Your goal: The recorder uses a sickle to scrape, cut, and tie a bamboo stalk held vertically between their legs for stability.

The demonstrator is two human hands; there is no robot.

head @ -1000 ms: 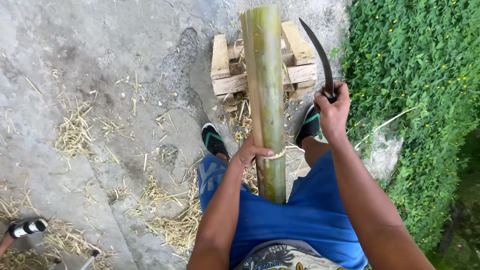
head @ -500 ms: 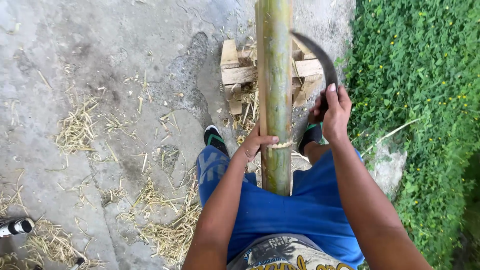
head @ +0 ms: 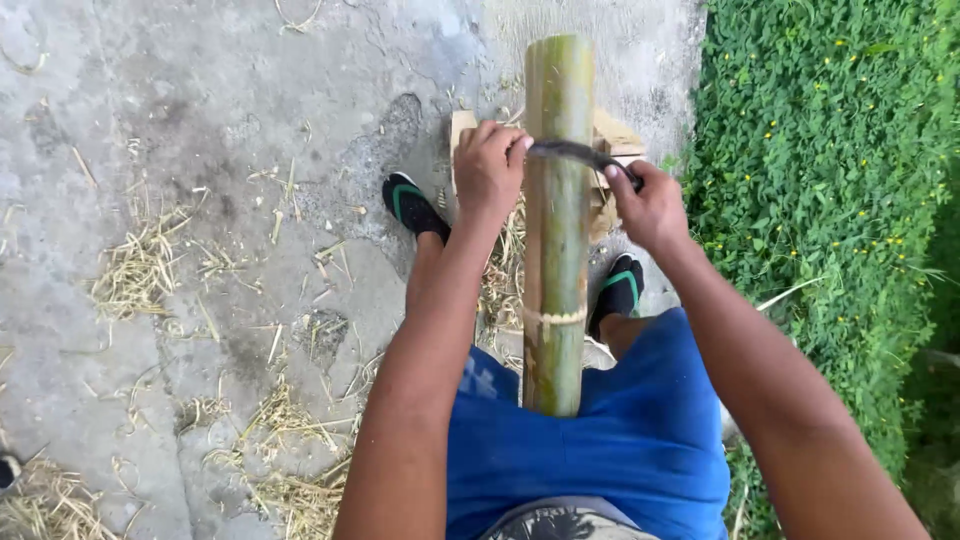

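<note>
Fingers of left hand [head: 487, 170] curled over blade tip, right hand [head: 650, 205] clamped on handle of curved knife [head: 572, 151] laid across upright bamboo pole [head: 558, 230] held between knees. Likely slip off rounded skin toward bare left fingers if pulled unevenly. Wooden block [head: 612, 135] behind, sandals [head: 413, 205] on straw-littered concrete [head: 180, 200].
</note>
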